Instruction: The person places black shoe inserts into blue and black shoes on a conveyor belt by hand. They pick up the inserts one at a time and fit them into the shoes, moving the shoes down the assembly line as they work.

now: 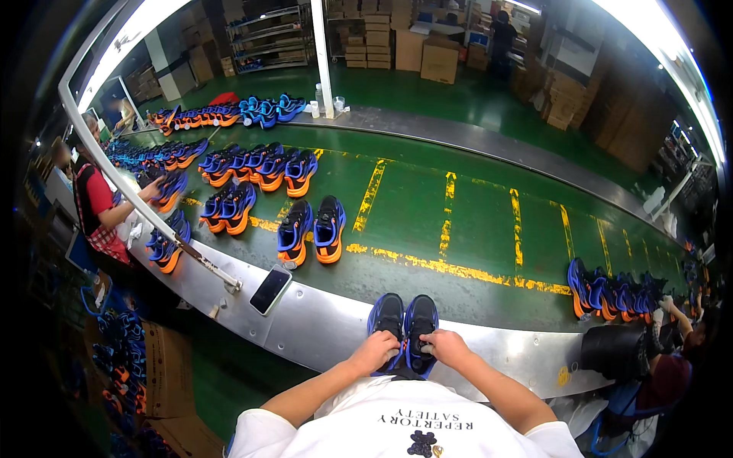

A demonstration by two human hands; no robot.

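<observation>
While both hands rest at the steel ledge, I note my left hand curled on the left shoe's heel and my right hand pinching the right one, on the blue pair of shoes. Brown cartons stand stacked beyond the green conveyor belt; a dark phone lies left.

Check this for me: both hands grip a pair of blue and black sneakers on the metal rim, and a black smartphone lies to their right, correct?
Not quite. The head view shows the black smartphone to the left of the blue and black sneakers, which the left hand and right hand grip on the metal rim.
</observation>
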